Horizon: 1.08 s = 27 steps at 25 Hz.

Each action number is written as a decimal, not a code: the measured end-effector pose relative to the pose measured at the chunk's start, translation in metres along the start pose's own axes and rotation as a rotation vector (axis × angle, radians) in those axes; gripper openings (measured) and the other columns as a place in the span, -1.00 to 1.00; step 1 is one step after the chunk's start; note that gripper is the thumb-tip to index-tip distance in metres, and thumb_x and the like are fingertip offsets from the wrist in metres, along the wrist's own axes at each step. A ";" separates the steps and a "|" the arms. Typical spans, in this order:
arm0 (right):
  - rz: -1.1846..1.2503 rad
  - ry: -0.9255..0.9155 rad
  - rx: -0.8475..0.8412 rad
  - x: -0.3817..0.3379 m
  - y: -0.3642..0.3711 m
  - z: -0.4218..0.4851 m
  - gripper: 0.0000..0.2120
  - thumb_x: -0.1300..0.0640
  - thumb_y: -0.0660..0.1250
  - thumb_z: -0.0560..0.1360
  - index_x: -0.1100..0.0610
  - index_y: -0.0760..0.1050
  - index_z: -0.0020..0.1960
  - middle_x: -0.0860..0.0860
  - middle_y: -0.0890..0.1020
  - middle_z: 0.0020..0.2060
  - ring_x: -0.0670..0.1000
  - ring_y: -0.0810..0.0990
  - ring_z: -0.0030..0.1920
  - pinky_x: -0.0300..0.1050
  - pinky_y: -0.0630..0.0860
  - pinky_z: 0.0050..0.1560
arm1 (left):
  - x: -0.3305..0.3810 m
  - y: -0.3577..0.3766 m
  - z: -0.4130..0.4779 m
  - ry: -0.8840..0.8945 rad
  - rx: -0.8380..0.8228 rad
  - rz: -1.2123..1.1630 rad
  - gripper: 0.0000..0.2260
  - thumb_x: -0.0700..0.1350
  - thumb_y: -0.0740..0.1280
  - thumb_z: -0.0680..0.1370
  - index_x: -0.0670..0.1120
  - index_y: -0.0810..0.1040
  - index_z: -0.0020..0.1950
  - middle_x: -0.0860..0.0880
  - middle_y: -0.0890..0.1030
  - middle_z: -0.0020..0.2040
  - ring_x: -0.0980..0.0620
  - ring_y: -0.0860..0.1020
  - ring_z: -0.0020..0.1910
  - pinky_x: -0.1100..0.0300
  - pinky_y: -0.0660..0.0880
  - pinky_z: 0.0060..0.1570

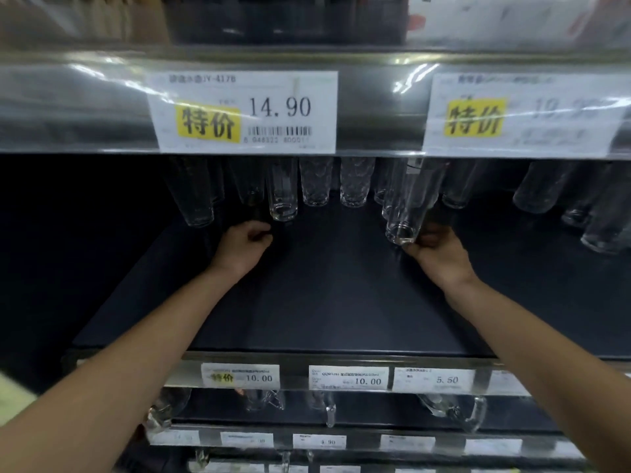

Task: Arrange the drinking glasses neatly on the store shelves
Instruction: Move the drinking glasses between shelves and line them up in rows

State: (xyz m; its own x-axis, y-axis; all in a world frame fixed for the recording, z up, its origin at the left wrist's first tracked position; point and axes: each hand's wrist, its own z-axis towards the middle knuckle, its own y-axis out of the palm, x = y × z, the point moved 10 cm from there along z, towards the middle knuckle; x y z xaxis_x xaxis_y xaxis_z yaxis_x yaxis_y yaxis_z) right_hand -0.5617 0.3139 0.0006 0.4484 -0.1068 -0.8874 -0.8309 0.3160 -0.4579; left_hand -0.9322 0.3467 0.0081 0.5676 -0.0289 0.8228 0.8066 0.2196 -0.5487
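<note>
While the right hand (435,249) pinches the bottom of a tall clear drinking glass (408,203) far back on the dark flat shelf (324,288), I cannot tell if the curled left hand (244,242) holds anything. Tipped like that, the glass could slip and hit the other glasses (353,186).

Along the back of the shelf (324,302) we find a tall glass (196,196) at the left, a second glass (282,192) right of it and paired glasses (316,182) in the middle (tops hidden behind the price tag (244,110) on the edge above). Our left hand (244,242) lies just before and left of the second glass; our right hand (433,249) holds the base of a forward glass (408,206), right of the pair and ahead of it.
</note>
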 end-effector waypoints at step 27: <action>0.141 0.281 0.818 0.211 -0.382 -0.431 -0.90 0.08 0.43 0.51 -0.09 0.66 0.00 -0.22 0.71 -0.10 -0.26 0.65 -0.08 -0.44 0.50 -0.17 | 0.256 0.346 -0.435 0.279 -1.181 -0.427 -0.87 -0.26 0.32 0.60 -0.12 0.67 0.01 -0.02 0.73 -0.07 0.03 0.70 -0.10 0.25 0.61 -0.13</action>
State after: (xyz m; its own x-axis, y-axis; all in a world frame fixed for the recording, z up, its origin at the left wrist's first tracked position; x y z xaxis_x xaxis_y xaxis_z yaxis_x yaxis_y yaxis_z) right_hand -0.2912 -0.2353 -0.0341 0.1716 -0.2101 -0.9625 -0.3274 0.9093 -0.2569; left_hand -0.4365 -0.0089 -0.0354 0.1290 -0.1159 0.9849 0.5067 -0.8460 -0.1659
